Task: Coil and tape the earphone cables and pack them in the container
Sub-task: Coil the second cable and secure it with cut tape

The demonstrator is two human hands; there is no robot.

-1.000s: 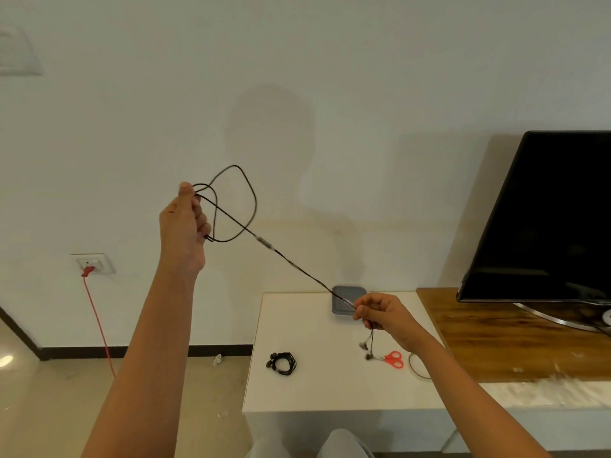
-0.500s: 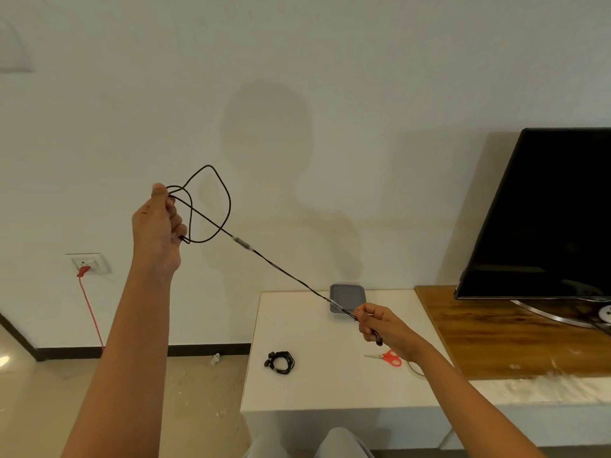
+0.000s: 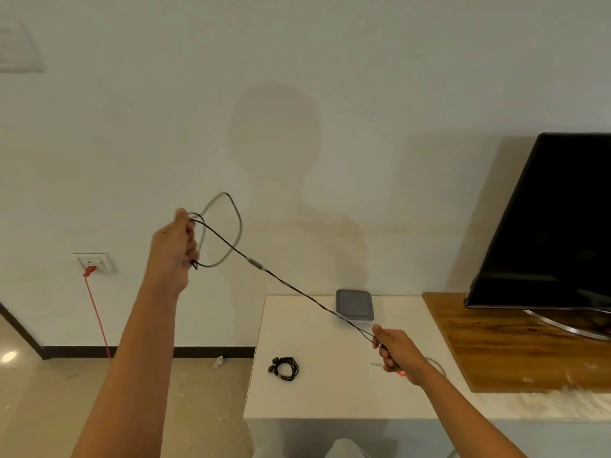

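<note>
Black earphone cable [image 3: 297, 289] taut w/ loops btwn pinching left hand [image 3: 173, 249] & right hand [image 3: 393, 350].

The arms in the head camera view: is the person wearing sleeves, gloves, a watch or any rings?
Nothing is worn that the picture shows. Both forearms are bare right up to the bottom edge, with no sleeve in view. The left hand and right hand have no gloves, and no watch or wristband shows. Rings are too small to rule out.
</note>
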